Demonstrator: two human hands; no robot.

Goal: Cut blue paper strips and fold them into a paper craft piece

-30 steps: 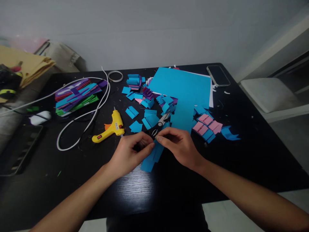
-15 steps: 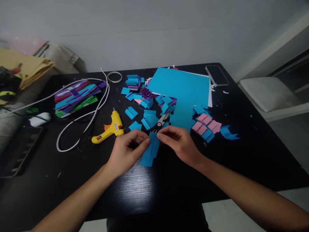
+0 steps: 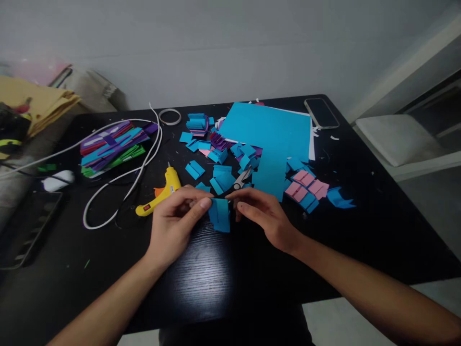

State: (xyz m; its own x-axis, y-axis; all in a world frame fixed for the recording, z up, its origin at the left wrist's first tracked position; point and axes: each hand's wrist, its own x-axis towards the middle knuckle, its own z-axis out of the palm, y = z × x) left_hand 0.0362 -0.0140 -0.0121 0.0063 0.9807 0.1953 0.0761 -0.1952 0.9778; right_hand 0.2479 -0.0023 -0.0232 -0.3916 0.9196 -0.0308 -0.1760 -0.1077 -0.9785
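My left hand [image 3: 173, 226] and my right hand [image 3: 264, 216] pinch a small folded piece of blue paper [image 3: 220, 215] between their fingertips, just above the black table [image 3: 201, 283]. The piece hangs nearly upright between the two hands. Scissors [image 3: 242, 179] lie on the table just behind my right hand. A yellow glue gun [image 3: 162, 192] lies right behind my left hand.
A large blue paper sheet [image 3: 273, 132] lies at the back centre with several folded blue, purple and pink pieces [image 3: 306, 185] around it. A stack of coloured strips [image 3: 111, 146], a white cable [image 3: 122, 185], a tape ring [image 3: 170, 116] and a phone [image 3: 321, 113] lie farther back.
Both hands have lifted the blue paper off the table and drawn it slightly left. The piece now looks shorter, folded up between the fingertips.
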